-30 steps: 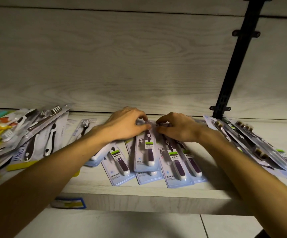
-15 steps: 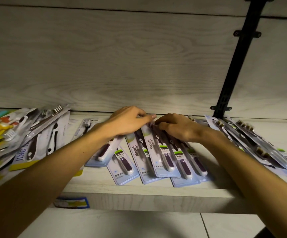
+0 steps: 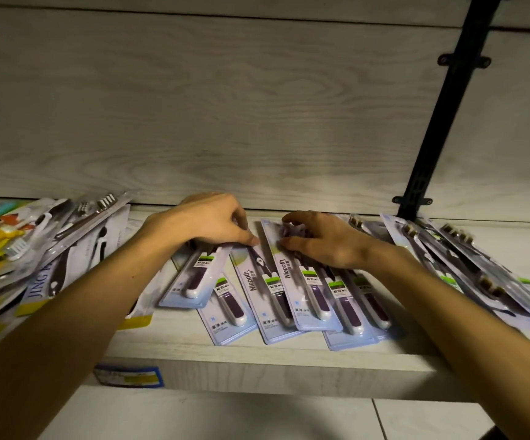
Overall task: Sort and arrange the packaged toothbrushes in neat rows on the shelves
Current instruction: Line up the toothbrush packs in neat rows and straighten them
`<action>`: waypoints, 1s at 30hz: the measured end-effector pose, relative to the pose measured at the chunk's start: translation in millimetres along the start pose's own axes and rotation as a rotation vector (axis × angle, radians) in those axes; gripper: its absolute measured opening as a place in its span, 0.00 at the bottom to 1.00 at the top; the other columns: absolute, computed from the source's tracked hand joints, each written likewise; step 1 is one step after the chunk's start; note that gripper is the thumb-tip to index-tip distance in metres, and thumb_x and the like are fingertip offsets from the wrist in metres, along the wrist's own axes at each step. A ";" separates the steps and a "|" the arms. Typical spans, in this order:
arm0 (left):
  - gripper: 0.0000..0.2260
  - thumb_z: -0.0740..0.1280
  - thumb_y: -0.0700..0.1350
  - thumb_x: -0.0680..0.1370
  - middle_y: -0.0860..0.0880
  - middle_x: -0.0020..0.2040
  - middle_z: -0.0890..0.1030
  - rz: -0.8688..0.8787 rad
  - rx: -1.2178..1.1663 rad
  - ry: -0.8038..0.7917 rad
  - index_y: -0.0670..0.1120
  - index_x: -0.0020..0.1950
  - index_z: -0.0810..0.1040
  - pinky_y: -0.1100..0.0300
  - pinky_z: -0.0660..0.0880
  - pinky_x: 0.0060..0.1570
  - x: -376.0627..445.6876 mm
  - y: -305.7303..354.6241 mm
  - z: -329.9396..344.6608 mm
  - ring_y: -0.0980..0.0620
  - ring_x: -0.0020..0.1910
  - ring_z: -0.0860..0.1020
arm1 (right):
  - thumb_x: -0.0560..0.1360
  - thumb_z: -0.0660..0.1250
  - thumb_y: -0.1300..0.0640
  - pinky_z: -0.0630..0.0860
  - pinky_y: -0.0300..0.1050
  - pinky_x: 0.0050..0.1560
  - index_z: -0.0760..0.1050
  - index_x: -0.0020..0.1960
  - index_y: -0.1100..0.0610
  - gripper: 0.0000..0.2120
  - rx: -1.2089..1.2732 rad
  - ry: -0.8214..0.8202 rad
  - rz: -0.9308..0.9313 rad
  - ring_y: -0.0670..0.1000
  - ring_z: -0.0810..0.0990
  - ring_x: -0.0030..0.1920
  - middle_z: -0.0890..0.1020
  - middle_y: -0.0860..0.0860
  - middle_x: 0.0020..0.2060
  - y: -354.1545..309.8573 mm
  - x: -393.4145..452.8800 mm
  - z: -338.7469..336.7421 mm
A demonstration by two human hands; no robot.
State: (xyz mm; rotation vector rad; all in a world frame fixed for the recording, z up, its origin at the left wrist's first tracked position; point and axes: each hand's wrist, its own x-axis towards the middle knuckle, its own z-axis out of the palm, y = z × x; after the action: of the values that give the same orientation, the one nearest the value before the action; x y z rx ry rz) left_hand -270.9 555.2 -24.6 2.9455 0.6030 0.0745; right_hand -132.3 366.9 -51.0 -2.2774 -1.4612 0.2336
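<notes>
Several light-blue packs with purple-handled toothbrushes lie fanned out on the wooden shelf (image 3: pixel 257 369). My left hand (image 3: pixel 213 222) sits on the upper ends of the left packs, its fingers curled and its thumb pinching the top of one purple toothbrush pack (image 3: pixel 194 281). Just to the right, my right hand (image 3: pixel 321 239) has its bent fingertips pressed on the top of a pack marked Niepoth (image 3: pixel 292 274). Both hands cover the brush heads. The two hands are a short gap apart.
A loose heap of yellow and clear toothbrush packs (image 3: pixel 35 249) fills the shelf's left end. More overlapping packs (image 3: pixel 479 274) lie at the right, below a black bracket rail (image 3: pixel 441 122). A blue price label (image 3: pixel 127 376) sticks to the shelf's front edge.
The purple packs have been spread from a tight bunch into a wider fan slanting right. My hands have drawn apart, the left one shifting left.
</notes>
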 end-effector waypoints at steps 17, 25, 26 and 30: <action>0.15 0.74 0.59 0.73 0.55 0.53 0.85 0.217 -0.283 0.074 0.53 0.56 0.85 0.52 0.77 0.59 4.5 11.6 16.8 0.54 0.54 0.82 | 0.79 0.65 0.50 0.75 0.49 0.60 0.76 0.67 0.52 0.17 -0.054 0.067 -0.005 0.54 0.78 0.60 0.81 0.52 0.62 -2.7 -4.7 -7.6; 0.20 0.66 0.68 0.74 0.58 0.55 0.84 0.210 -0.121 0.199 0.59 0.58 0.83 0.53 0.78 0.53 -0.1 24.3 27.4 0.55 0.53 0.80 | 0.80 0.64 0.50 0.76 0.48 0.55 0.76 0.66 0.54 0.16 -0.087 0.127 0.030 0.56 0.80 0.58 0.81 0.55 0.60 -5.9 -7.4 -4.5; 0.22 0.65 0.69 0.74 0.57 0.56 0.83 0.204 -0.108 0.202 0.58 0.60 0.82 0.53 0.78 0.54 -0.1 24.0 27.1 0.55 0.54 0.80 | 0.80 0.64 0.50 0.77 0.49 0.56 0.76 0.66 0.54 0.16 -0.086 0.129 0.039 0.56 0.80 0.58 0.81 0.55 0.59 -6.2 -7.9 -4.5; 0.27 0.59 0.69 0.78 0.51 0.60 0.83 0.154 -0.263 0.123 0.52 0.64 0.80 0.50 0.76 0.62 1.1 16.4 15.3 0.51 0.58 0.80 | 0.80 0.64 0.49 0.78 0.54 0.58 0.75 0.65 0.54 0.17 -0.092 0.132 0.069 0.57 0.80 0.57 0.82 0.56 0.59 -7.0 -8.4 -4.1</action>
State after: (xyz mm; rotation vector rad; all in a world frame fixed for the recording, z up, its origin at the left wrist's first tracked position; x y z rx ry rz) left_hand -262.4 538.8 -37.4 2.7385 0.3490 0.3268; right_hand -140.3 360.8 -45.0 -2.3701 -1.3536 0.0361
